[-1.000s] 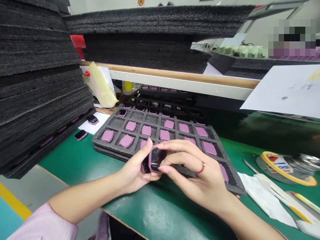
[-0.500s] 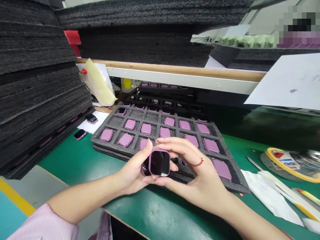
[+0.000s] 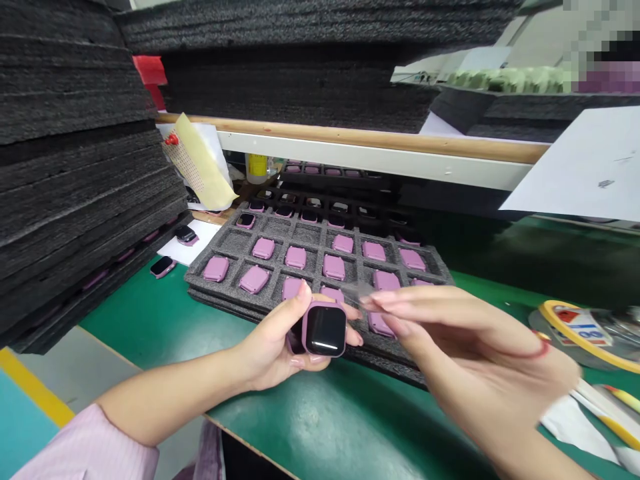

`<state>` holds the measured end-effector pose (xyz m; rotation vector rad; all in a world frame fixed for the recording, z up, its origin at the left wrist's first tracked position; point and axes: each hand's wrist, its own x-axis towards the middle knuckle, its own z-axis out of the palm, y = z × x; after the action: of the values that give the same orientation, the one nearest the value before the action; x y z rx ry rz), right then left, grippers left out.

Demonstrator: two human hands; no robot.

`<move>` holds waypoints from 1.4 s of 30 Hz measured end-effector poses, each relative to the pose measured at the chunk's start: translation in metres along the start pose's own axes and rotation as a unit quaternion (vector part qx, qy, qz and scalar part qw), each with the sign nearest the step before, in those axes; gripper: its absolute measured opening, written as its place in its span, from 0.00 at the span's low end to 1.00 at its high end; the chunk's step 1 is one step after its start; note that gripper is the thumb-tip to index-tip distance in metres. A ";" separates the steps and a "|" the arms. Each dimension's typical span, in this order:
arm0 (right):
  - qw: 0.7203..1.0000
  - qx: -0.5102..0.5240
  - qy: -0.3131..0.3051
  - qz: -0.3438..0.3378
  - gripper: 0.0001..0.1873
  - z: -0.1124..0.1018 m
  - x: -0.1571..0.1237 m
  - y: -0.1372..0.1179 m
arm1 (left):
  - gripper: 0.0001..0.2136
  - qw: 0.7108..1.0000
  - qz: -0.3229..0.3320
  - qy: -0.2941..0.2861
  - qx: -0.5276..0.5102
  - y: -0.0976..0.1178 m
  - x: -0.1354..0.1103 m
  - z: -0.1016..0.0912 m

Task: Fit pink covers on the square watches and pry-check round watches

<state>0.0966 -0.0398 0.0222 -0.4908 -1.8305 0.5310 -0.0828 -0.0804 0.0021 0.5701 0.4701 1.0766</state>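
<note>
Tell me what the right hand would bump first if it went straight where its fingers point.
Probably the pink-framed smartwatch held in the left hand, near its top edge. Depth is hard to judge, so the right hand might pass above it and reach the foam tray instead.

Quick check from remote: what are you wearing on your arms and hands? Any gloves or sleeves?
No gloves; both hands are bare. The left hand leads back to a pale pink, finely ribbed sleeve. The right hand wears a thin red ring; its sleeve is out of view.
</note>
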 end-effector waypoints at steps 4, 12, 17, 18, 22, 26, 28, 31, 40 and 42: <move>0.986 -0.085 -0.114 -0.091 0.18 -0.012 -0.002 -0.007 | 0.20 1.000 0.003 0.000 0.004 -0.001 -0.001 -0.001; 0.965 -0.125 -0.211 -0.090 0.18 -0.013 -0.009 -0.018 | 0.23 1.000 -0.003 0.013 0.027 0.001 -0.003 0.001; 0.955 -0.147 -0.180 -0.184 0.13 -0.002 0.001 -0.012 | 0.26 0.998 0.020 0.032 0.047 -0.001 -0.001 0.001; 0.957 -0.154 -0.164 -0.184 0.13 0.002 0.002 -0.012 | 0.26 0.997 0.029 0.031 0.061 -0.002 -0.001 0.000; 0.973 -0.143 -0.160 -0.087 0.27 0.013 0.000 -0.010 | 0.26 0.990 0.052 0.012 0.131 -0.006 -0.002 -0.003; 0.983 -0.078 -0.166 -0.026 0.26 0.013 0.001 -0.009 | 0.27 0.990 0.035 0.063 0.124 -0.007 -0.003 -0.002; 0.984 -0.071 -0.162 -0.012 0.26 0.011 0.004 -0.008 | 0.28 0.992 0.012 0.079 0.099 -0.005 -0.004 0.001; 0.983 -0.076 -0.165 -0.013 0.27 0.010 0.006 -0.007 | 0.27 0.994 -0.003 0.066 0.084 0.001 -0.004 0.005; 0.977 -0.112 -0.179 -0.040 0.22 0.007 0.021 0.008 | 0.28 0.993 0.000 0.093 0.068 0.000 -0.002 0.004; 0.977 -0.150 -0.155 -0.010 0.17 0.005 0.039 0.023 | 0.26 0.993 0.000 0.092 0.074 0.001 -0.003 0.005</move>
<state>0.0813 0.0011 0.0372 -0.6169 -2.2283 0.3301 -0.0815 -0.0838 0.0072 0.6033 0.7148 1.1047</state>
